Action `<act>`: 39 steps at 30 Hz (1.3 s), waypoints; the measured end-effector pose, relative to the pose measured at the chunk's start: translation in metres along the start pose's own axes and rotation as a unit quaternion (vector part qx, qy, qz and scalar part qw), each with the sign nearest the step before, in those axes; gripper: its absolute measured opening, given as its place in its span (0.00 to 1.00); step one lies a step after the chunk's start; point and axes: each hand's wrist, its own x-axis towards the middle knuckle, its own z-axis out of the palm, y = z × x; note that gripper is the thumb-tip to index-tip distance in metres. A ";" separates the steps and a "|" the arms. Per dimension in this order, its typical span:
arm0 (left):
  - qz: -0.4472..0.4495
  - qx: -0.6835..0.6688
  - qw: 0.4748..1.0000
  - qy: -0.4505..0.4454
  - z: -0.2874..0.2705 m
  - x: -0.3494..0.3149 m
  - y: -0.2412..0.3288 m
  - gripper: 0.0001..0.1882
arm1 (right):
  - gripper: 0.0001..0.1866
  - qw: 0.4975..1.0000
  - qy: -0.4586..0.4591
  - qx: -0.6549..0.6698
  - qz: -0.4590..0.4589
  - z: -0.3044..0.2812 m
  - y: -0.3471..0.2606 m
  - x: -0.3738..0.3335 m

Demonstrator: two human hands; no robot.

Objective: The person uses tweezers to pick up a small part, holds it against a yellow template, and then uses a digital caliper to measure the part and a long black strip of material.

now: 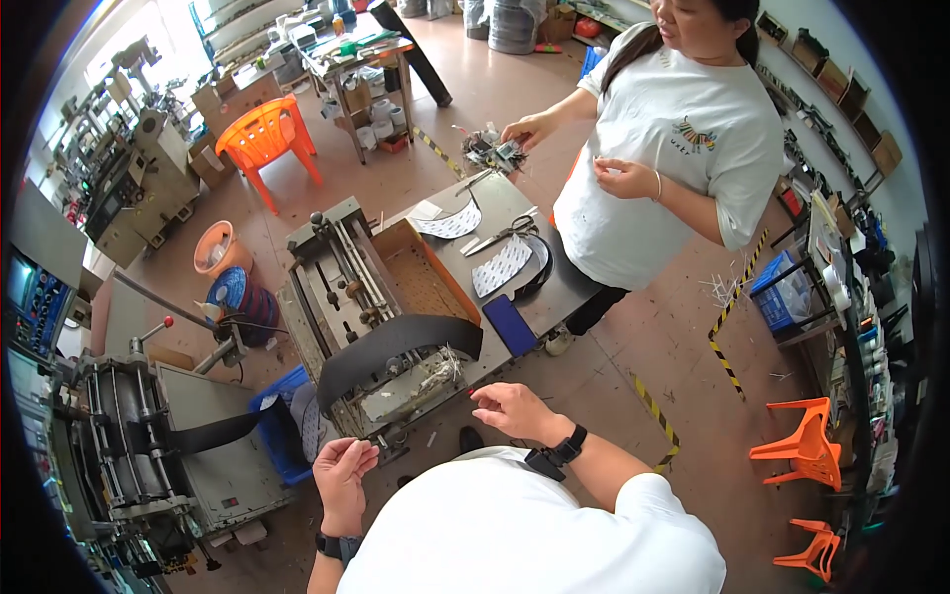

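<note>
Head view places the person's left hand (341, 477) just off the near edge of a grey machine (322, 259), fingers curled in and thumb close against the index finger; whether anything thin sits in that pinch cannot be told. The right hand (515, 412) is near the machine's near right corner, fingers loosely bent and partly apart, a small red speck (471, 392) at the tips, too small to identify. Neither hand touches the wide black strip (396, 346), which arches over the machine's near end, beside a scatter of pale scraps (442, 374).

The work appears partway along: the strip lies across the machine as one curved length, not put away, while two patterned white pieces (502, 267) rest apart on the table (524, 203) to the right, near the scissors (517, 227) and a blue phone (511, 325). The strip and the scraps seem left to deal with. Farther right, a co-worker's hand (531, 130) is at a tangled bundle (492, 150).
</note>
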 end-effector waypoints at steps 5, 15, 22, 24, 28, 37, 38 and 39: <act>0.000 -0.001 1.000 0.008 0.005 -0.002 0.001 0.04 | 0.14 1.000 -0.005 0.011 -0.006 0.003 0.001 0.000; -0.002 0.009 1.000 0.016 -0.001 -0.009 -0.004 0.03 | 0.14 1.000 -0.017 0.023 -0.007 0.014 0.002 -0.007; 0.010 0.004 1.000 0.029 -0.020 -0.026 0.002 0.04 | 0.14 0.999 -0.036 0.017 -0.002 0.037 -0.012 -0.017; 0.015 0.003 0.999 0.032 -0.028 -0.032 0.005 0.04 | 0.14 0.999 -0.036 0.019 -0.009 0.047 -0.017 -0.019; 0.021 0.002 0.999 0.024 -0.045 -0.045 0.005 0.03 | 0.14 0.999 -0.053 0.011 -0.010 0.058 -0.031 -0.026; -0.006 -0.033 0.999 0.032 -0.088 -0.070 -0.020 0.03 | 0.15 0.997 -0.055 -0.048 0.025 0.069 -0.039 -0.057; -0.007 -0.036 0.999 0.032 -0.090 -0.070 -0.023 0.03 | 0.15 0.997 -0.043 -0.052 0.034 0.066 -0.040 -0.060; -0.006 -0.040 0.999 0.031 -0.091 -0.068 -0.025 0.03 | 0.15 0.997 -0.031 -0.057 0.041 0.061 -0.041 -0.061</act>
